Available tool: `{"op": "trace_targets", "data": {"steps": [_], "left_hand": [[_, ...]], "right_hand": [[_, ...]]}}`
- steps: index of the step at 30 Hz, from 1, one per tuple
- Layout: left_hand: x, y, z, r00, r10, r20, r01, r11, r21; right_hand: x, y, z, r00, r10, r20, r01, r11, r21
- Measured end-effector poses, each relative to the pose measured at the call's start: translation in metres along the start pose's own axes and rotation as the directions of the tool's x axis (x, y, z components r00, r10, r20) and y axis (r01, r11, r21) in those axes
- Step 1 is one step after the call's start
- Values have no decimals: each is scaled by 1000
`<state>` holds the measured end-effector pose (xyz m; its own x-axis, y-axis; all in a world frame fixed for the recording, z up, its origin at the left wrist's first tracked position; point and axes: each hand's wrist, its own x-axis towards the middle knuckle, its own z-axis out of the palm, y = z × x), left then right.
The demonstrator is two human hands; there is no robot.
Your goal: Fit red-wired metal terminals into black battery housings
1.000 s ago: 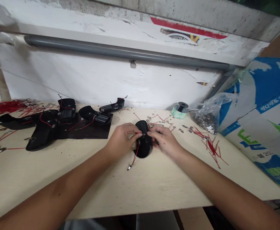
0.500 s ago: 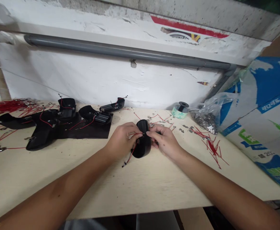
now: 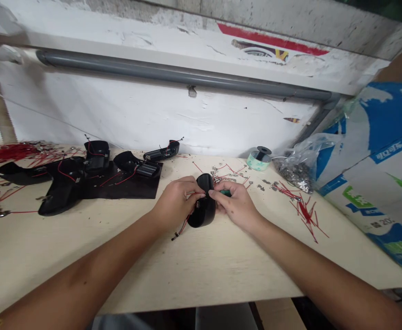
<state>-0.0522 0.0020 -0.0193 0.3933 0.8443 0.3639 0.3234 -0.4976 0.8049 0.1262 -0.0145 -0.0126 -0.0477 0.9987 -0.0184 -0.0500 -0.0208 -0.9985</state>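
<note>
A black curved plastic housing (image 3: 202,214) stands tilted on the table between my two hands, its hollow side facing me. My left hand (image 3: 180,197) is closed at its left edge, thumb and forefinger pinched over the hollow; what lies between the fingertips is too small to make out. Beneath that hand, thin red and black wires (image 3: 181,229) hang out and end in a small dark tip on the table. My right hand (image 3: 233,199) grips the housing's right side, its thumb and forefinger reaching to the middle. A dark green piece (image 3: 226,193) shows between its fingers, partly hidden.
More black housings (image 3: 62,190) with red wires lie at left on a black sheet (image 3: 132,190). Red wires (image 3: 22,153) with metal pieces are heaped behind. At right are loose red wires (image 3: 307,213), a tape roll (image 3: 258,161), a plastic bag of metal parts (image 3: 299,172) and a blue-white package (image 3: 369,183).
The housing has tilted slightly between my hands, and the hanging wire tip has shifted a little left. More of the green piece shows in my right hand.
</note>
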Motion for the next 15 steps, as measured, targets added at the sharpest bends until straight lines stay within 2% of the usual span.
{"op": "trace_targets", "data": {"steps": [4,8,12,15], "left_hand": [[3,-4,2,999,-22,-44,21,999,-39],[8,-8,0,989,-118,-87,99,976,-194],[12,-9,-6,988,-148,-42,121,915,-384],[13,-10,-7,975,-208,-76,139,842,-522]], "right_hand": [[2,-1,2,1000,14,-5,-14,1000,19],[6,2,0,999,31,-17,-30,997,68],[10,7,-5,998,58,-32,-53,989,140],[9,6,-7,999,32,-20,-29,990,141]]}}
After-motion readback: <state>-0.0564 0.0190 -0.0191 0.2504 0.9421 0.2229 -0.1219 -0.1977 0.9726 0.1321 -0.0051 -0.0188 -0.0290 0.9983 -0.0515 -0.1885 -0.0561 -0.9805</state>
